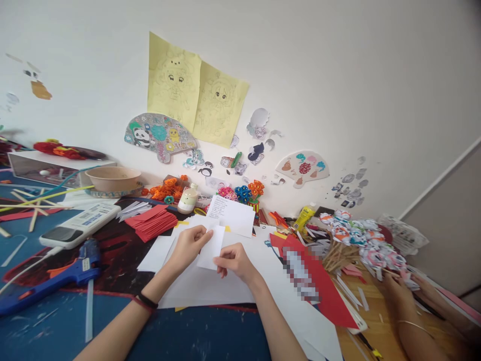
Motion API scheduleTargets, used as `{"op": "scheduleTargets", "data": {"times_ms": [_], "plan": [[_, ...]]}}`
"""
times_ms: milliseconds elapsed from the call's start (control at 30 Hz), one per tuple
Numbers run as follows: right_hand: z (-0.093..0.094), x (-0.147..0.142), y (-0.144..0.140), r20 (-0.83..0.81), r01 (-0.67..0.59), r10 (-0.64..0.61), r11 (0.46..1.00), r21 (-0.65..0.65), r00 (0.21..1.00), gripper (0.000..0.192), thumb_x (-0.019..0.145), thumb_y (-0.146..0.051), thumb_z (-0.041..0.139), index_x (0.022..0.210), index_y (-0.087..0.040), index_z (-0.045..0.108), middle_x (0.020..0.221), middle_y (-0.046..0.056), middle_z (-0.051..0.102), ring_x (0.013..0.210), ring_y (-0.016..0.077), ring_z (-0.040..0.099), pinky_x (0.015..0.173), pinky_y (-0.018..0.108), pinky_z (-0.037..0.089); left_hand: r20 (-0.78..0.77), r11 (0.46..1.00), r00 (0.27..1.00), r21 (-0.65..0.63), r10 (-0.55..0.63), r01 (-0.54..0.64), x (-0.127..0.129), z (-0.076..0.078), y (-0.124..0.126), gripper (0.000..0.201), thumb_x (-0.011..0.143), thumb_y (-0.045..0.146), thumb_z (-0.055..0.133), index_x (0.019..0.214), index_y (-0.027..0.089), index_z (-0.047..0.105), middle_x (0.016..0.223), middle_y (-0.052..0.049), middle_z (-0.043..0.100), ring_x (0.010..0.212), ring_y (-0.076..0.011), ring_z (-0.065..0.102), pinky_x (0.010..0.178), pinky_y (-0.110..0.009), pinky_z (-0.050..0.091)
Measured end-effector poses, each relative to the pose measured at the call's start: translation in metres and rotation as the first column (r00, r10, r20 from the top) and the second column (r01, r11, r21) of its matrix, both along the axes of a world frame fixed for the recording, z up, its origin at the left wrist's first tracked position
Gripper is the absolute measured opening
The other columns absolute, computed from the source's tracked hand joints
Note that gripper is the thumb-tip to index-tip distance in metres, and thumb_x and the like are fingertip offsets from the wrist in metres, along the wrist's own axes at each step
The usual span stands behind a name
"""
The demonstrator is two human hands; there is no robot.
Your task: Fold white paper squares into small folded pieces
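Observation:
A small white sheet of paper point(211, 250) is held up over the table between my two hands. My left hand point(191, 244) pinches its upper left side, fingers closed. At the lower right edge, my right hand point(236, 261) also grips the sheet between thumb and curled fingers. Just behind it a white card with handwritten lines point(240, 216) stands tilted. Large white sheets point(233, 291) lie beneath my hands. A stack of red paper slips point(151, 223) sits to the left, close to a small bottle with a pale cap point(187, 200).
On the left lie a blue glue gun point(77, 273), a white power strip point(80, 225) and crossed wooden sticks point(35, 206). Right of me are red paper point(330, 296), paper flowers point(347, 228) and another person's hands point(400, 293). A wall point(338, 75) closes off the back.

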State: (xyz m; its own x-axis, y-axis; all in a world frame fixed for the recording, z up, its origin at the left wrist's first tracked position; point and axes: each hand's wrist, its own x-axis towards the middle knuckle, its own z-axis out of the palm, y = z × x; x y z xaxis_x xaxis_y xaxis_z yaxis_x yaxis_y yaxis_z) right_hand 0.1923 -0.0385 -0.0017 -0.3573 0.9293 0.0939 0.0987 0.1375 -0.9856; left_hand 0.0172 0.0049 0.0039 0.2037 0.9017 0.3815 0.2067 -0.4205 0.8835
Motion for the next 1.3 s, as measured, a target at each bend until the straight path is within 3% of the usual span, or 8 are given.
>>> {"op": "scheduleTargets", "data": {"times_ms": [133,300,500,700,833,1000,1167,1300], "plan": [[0.002,0.0,-0.002,0.001,-0.029,0.029,1.0,0.005,1.0,0.03,0.069,-0.039,0.069,0.059,-0.011,0.064,0.054,0.003,0.062,0.042,0.0111,0.054,0.041,0.022,0.04,-0.02,0.995,0.997,0.069,0.072,-0.07,0.001,0.003,-0.002,0.04,0.081,0.047,0.048,0.054,0.018,0.044,0.047,0.007,0.037,0.046,-0.0086,0.034,0.047,-0.021,0.025],[0.001,0.001,-0.002,0.021,-0.064,0.064,0.998,-0.007,0.998,0.031,0.069,-0.04,0.07,0.06,-0.011,0.065,0.053,0.003,0.062,0.042,0.0112,0.054,0.041,0.022,0.04,0.079,0.999,0.997,0.051,0.003,-0.007,0.0,0.0,0.001,0.029,0.081,0.045,0.051,0.072,0.018,0.055,0.056,0.005,0.05,0.05,-0.0098,0.043,0.049,-0.02,0.032],[-0.001,0.001,0.0,0.024,-0.026,0.026,1.0,0.008,0.999,0.032,0.067,-0.042,0.071,0.058,-0.011,0.064,0.053,0.003,0.063,0.041,0.0113,0.054,0.041,0.022,0.04,0.025,0.995,0.996,0.06,0.083,-0.084,-0.001,-0.001,0.005,0.044,0.086,0.047,0.042,0.052,0.018,0.043,0.042,0.005,0.043,0.043,-0.0093,0.04,0.048,-0.021,0.031],[-0.005,0.002,0.006,-0.04,0.145,-0.143,0.988,0.048,0.989,0.032,0.069,-0.041,0.069,0.057,-0.012,0.062,0.052,0.003,0.063,0.038,0.0109,0.053,0.039,0.022,0.041,0.071,0.992,0.991,-0.048,-0.111,0.114,-0.001,0.007,-0.002,0.032,0.079,0.048,0.051,0.075,0.017,0.058,0.054,0.003,0.054,0.048,-0.0108,0.046,0.047,-0.021,0.034],[-0.008,-0.001,0.008,-0.063,0.161,-0.158,0.986,0.042,0.985,0.033,0.07,-0.042,0.069,0.058,-0.012,0.061,0.053,0.003,0.063,0.039,0.0112,0.053,0.041,0.023,0.042,0.085,0.991,0.988,-0.022,-0.128,0.13,0.0,0.009,-0.005,0.03,0.08,0.045,0.05,0.071,0.016,0.056,0.057,0.003,0.051,0.053,-0.0107,0.044,0.05,-0.021,0.033],[-0.004,0.01,0.007,0.031,0.001,0.0,1.0,-0.024,1.0,0.034,0.073,-0.044,0.066,0.076,-0.01,0.065,0.062,0.005,0.065,0.054,0.0139,0.059,0.055,0.026,0.047,0.041,0.98,0.979,0.009,-0.199,0.199,0.0,0.01,-0.007,0.026,0.081,0.04,0.048,0.071,0.016,0.055,0.058,0.003,0.048,0.054,-0.0106,0.042,0.051,-0.021,0.032],[0.006,0.022,0.004,0.039,-0.118,0.119,0.993,-0.023,0.992,0.054,0.07,-0.057,0.063,0.098,-0.011,0.064,0.08,0.008,0.066,0.074,0.0191,0.062,0.071,0.034,0.049,0.036,0.967,0.966,-0.012,-0.255,0.255,-0.001,0.012,-0.008,0.028,0.083,0.041,0.045,0.074,0.016,0.056,0.06,0.002,0.051,0.054,-0.0113,0.044,0.049,-0.021,0.032],[0.007,0.012,0.005,-0.089,0.096,-0.089,0.993,0.07,0.992,0.052,0.073,-0.053,0.063,0.11,-0.016,0.059,0.091,0.008,0.065,0.083,0.02,0.06,0.074,0.032,0.047,-0.026,0.956,0.955,0.015,-0.294,0.294,0.0,0.013,-0.011,0.028,0.082,0.039,0.045,0.072,0.016,0.056,0.062,0.001,0.051,0.057,-0.0115,0.044,0.051,-0.021,0.033]]}}
